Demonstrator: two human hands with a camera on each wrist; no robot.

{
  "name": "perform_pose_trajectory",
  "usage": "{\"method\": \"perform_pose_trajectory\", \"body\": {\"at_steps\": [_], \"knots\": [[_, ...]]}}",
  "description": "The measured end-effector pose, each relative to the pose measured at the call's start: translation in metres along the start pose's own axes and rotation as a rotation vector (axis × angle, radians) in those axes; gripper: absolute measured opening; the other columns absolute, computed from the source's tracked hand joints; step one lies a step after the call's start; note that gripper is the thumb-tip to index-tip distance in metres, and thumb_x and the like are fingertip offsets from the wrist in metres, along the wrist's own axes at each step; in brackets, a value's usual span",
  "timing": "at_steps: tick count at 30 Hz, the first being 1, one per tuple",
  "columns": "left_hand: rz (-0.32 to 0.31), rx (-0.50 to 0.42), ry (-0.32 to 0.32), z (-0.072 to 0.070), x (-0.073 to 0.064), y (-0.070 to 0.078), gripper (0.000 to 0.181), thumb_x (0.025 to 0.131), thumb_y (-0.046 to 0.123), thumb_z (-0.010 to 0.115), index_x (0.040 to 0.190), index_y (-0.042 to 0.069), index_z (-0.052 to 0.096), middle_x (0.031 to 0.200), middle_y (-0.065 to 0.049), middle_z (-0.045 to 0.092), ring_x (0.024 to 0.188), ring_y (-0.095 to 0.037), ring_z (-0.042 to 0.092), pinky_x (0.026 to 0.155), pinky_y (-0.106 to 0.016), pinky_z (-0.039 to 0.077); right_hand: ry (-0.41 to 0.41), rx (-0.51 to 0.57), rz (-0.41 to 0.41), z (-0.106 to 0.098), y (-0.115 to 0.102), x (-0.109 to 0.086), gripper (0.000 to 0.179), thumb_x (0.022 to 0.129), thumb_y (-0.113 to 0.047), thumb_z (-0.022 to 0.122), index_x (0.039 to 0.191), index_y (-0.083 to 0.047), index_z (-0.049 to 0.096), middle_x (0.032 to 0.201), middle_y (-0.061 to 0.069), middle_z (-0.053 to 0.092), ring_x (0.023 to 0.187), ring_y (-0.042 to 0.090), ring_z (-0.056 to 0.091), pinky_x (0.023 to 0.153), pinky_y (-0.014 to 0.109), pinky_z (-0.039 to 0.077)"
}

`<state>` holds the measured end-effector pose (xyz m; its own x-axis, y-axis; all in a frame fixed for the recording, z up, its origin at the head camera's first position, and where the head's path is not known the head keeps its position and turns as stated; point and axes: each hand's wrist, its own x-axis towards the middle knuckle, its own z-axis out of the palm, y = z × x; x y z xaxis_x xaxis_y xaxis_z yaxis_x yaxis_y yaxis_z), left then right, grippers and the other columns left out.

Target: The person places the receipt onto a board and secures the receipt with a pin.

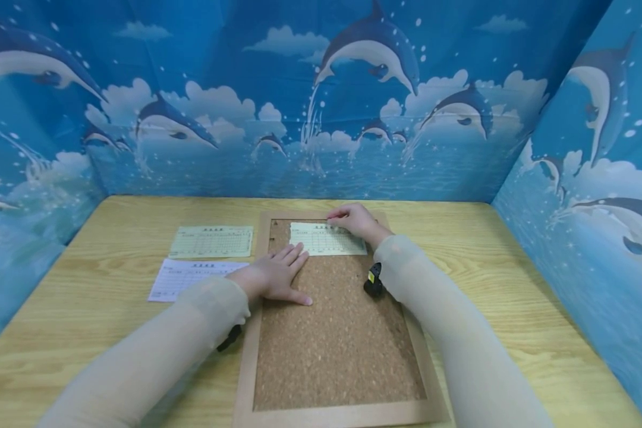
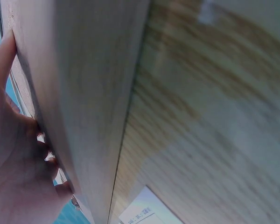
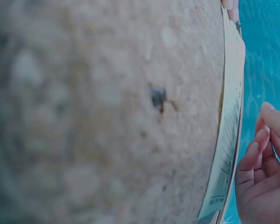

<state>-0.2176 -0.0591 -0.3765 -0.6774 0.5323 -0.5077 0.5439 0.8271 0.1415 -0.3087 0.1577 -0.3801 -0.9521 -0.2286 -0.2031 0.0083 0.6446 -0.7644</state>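
A wood-framed cork board (image 1: 337, 339) lies on the table, with a pale green printed slip (image 1: 326, 242) across its upper part. At the slip's top edge my right hand (image 1: 357, 221) pinches a small red push pin (image 1: 329, 224) between thumb and fingertips. The right wrist view shows its thin needle (image 3: 259, 110) poking out past the fingertips; the pin's head is mostly hidden. My left hand (image 1: 280, 276) rests spread over the board's left side, its fingertips at the slip's lower left corner and its thumb on the cork.
Left of the board, a second green slip (image 1: 211, 242) lies on the wooden table (image 1: 91, 279). Below it is a white slip (image 1: 184, 276), partly covered by my left forearm. A dolphin-print curtain (image 1: 235, 119) stands behind the table and along its sides.
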Motion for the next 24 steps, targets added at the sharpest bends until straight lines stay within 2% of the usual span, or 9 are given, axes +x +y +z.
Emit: {"method": "perform_pose_trajectory", "body": {"at_steps": [8, 24], "knots": [[0.001, 0.001, 0.009, 0.001, -0.001, 0.002, 0.105, 0.077, 0.078, 0.041, 0.151, 0.015, -0.002, 0.155, -0.005, -0.014, 0.141, -0.024, -0.009, 0.111, -0.048, 0.010, -0.015, 0.013, 0.038, 0.002, 0.003, 0.006, 0.026, 0.091, -0.029, 0.062, 0.114, -0.019, 0.067, 0.117, 0.001, 0.060, 0.104, 0.018, 0.055, 0.087, 0.038, 0.045], [-0.003, 0.008, 0.005, 0.001, 0.000, 0.001, 0.106, 0.077, 0.079, 0.039, 0.150, 0.016, -0.003, 0.155, -0.005, -0.015, 0.140, -0.024, -0.010, 0.111, -0.047, 0.010, -0.052, 0.083, 0.143, 0.004, 0.001, 0.014, 0.026, 0.089, -0.029, 0.064, 0.112, -0.019, 0.068, 0.120, 0.001, 0.058, 0.104, 0.019, 0.054, 0.088, 0.039, 0.044]]}}
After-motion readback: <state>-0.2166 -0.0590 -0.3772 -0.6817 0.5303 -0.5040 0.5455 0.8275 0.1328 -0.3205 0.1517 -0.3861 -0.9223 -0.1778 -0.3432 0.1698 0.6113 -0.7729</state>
